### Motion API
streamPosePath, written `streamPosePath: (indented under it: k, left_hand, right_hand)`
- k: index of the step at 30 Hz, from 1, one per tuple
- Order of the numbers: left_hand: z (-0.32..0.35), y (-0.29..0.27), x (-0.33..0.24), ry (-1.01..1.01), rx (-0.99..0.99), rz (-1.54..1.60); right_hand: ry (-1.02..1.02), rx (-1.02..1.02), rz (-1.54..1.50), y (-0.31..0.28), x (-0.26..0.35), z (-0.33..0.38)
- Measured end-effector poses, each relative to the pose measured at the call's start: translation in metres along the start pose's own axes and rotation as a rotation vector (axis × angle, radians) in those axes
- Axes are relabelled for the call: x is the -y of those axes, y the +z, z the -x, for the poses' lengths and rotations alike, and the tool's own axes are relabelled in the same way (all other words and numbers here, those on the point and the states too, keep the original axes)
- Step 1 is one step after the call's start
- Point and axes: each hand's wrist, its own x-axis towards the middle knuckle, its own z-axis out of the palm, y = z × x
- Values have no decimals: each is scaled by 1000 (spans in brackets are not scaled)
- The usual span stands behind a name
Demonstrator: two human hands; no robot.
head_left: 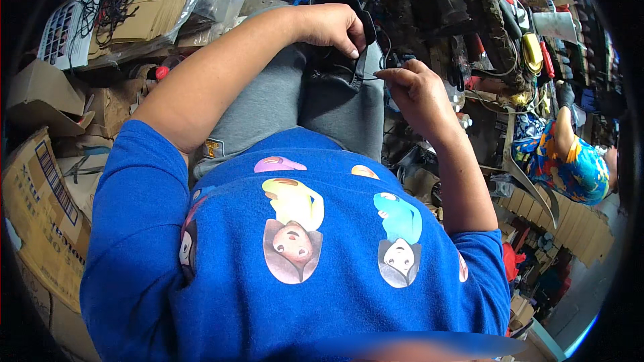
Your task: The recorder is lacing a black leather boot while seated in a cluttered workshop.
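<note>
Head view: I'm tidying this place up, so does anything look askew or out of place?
Yes, the black cords at upper left: they lie in a loose tangle across brown cardboard and a white printed sheet, rather than neatly coiled.

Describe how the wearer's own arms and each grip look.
Short blue fabric sleeves; below them, bare forearms. The left grip and right grip are ungloved human hands, with no watch, bracelet or ring visible.

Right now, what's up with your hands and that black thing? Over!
Left grip holding black item, shoe by its look. Right grip pinching thin dark strand beside it. Clutter crowding beyond right grip.
</note>
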Motion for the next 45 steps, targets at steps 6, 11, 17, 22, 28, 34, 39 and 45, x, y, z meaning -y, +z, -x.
streamPosePath:
  k: [6, 11, 17, 22, 28, 34, 39, 45]
  left_hand:
    - [0, 0, 1, -10, 5, -2]
    - [-2, 0, 1, -8, -2, -6]
    - [-3, -1, 3, 12, 2, -45]
    - [-4, 2, 7, -1, -19, -54]
    - [-3, 3, 16, 129, -51, -107]
    - [22, 0, -1, 196, -307, -329]
    - [111, -95, -25, -173, -861, 321]
    - [274, -199, 17, -369, -1063, -612]
  right_hand:
    - [-6, 38, 4, 1, 2, -5]
    - [-27, 34, -31, 12, -5, -7]
    - [114, 288, -460, 18, -47, -20]
    - [126, 327, -627, 29, -56, -28]
    - [100, 334, -712, 36, -62, -31]
    - [42, 84, -581, 41, -33, -25]
    - [72, 124, -535, 33, -44, -11]
    - [-5, 9, -351, 38, -19, 1]
